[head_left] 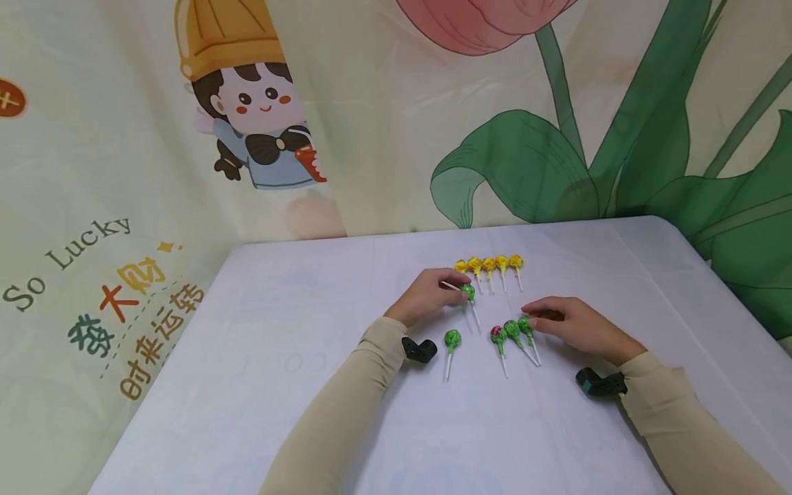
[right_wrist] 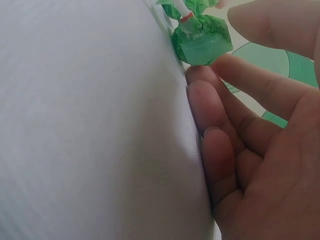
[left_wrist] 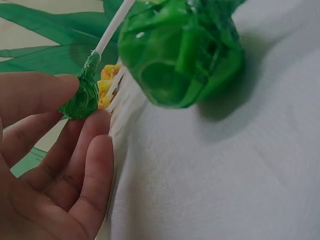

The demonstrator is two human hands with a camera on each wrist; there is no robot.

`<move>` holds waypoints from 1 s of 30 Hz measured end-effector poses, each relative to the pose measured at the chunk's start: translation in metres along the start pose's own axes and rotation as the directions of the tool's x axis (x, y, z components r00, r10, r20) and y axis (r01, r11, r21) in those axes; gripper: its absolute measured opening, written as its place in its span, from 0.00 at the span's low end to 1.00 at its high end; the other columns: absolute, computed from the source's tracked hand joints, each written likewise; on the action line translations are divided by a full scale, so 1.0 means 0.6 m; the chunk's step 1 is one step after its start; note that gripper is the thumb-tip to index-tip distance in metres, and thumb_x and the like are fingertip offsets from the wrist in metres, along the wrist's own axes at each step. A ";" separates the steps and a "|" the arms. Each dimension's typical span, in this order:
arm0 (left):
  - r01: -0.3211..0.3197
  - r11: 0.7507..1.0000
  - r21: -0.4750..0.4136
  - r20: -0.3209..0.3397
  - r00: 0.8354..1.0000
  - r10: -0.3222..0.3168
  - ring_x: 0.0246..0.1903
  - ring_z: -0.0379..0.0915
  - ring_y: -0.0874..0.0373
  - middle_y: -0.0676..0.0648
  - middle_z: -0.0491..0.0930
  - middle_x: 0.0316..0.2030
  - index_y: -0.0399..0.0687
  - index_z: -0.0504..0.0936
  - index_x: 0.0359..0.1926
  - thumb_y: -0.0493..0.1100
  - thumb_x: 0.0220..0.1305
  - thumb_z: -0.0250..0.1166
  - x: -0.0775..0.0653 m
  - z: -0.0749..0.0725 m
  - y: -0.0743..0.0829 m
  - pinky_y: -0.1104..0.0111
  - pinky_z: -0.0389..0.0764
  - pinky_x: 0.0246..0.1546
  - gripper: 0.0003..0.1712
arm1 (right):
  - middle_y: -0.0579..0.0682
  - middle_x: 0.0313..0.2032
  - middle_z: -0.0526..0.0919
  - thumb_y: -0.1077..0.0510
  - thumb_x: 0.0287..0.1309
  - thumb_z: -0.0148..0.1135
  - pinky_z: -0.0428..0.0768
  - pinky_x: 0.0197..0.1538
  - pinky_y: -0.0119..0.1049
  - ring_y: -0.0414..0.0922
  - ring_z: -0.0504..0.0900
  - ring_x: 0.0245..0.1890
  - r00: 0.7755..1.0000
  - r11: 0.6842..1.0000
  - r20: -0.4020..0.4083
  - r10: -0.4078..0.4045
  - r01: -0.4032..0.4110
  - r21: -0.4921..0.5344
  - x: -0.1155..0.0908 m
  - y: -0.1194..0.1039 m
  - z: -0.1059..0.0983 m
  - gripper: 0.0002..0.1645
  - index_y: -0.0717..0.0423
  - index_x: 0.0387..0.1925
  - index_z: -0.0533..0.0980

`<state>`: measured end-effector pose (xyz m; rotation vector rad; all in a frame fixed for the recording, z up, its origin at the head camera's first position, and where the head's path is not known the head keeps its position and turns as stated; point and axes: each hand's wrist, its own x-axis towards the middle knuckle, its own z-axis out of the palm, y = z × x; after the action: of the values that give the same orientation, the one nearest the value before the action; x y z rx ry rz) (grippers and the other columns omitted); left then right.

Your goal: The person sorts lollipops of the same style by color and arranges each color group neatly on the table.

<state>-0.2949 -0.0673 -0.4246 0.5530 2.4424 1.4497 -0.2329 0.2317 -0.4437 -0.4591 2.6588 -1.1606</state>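
Observation:
My left hand pinches the wrapped head of a green lollipop between thumb and fingertips, its white stick pointing toward me in the head view. Closer to the left wrist camera, another green lollipop lies on the white cloth. My right hand is beside a group of lollipops: one with a red and green wrapper, a green one in the middle, and a rightmost green lollipop. Fingertips of that hand rest right at the rightmost head, while the thumb stands apart from it.
Several yellow lollipops lie in a row at the back, sticks toward me, just beyond my left hand. A white cloth covers the table. Behind its far edge hangs a printed curtain with flowers and a cartoon figure.

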 end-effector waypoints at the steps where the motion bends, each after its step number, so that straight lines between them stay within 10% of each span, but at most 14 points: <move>1: -0.002 1.000 0.006 0.000 1.000 0.002 0.43 0.79 0.56 0.50 0.82 0.47 0.48 0.85 0.54 0.42 0.63 0.70 0.000 0.001 0.000 0.64 0.78 0.41 0.18 | 0.54 0.59 0.79 0.42 0.68 0.61 0.75 0.59 0.53 0.52 0.75 0.58 1.000 1.000 0.002 0.002 -0.002 0.000 0.000 0.000 0.000 0.29 0.56 0.62 0.77; 10: -0.032 0.983 0.183 0.001 0.999 0.032 0.42 0.78 0.59 0.53 0.83 0.44 0.52 0.86 0.49 0.42 0.64 0.70 0.005 0.008 0.004 0.67 0.77 0.43 0.13 | 0.55 0.61 0.77 0.43 0.70 0.59 0.69 0.64 0.58 0.56 0.70 0.64 1.000 1.000 0.002 0.011 -0.011 0.018 -0.001 -0.003 0.000 0.27 0.54 0.62 0.78; 30: -0.031 0.970 0.240 -0.022 0.999 0.038 0.42 0.77 0.58 0.52 0.82 0.42 0.51 0.86 0.49 0.44 0.65 0.68 0.016 0.015 -0.003 0.67 0.77 0.41 0.12 | 0.55 0.61 0.77 0.45 0.71 0.59 0.69 0.64 0.58 0.57 0.70 0.64 1.000 0.999 -0.007 0.021 -0.021 0.024 0.000 -0.002 0.001 0.25 0.54 0.61 0.78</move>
<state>-0.3001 -0.0569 -0.4308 0.6312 2.6609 1.1876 -0.2327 0.2304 -0.4433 -0.4229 2.6461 -1.1889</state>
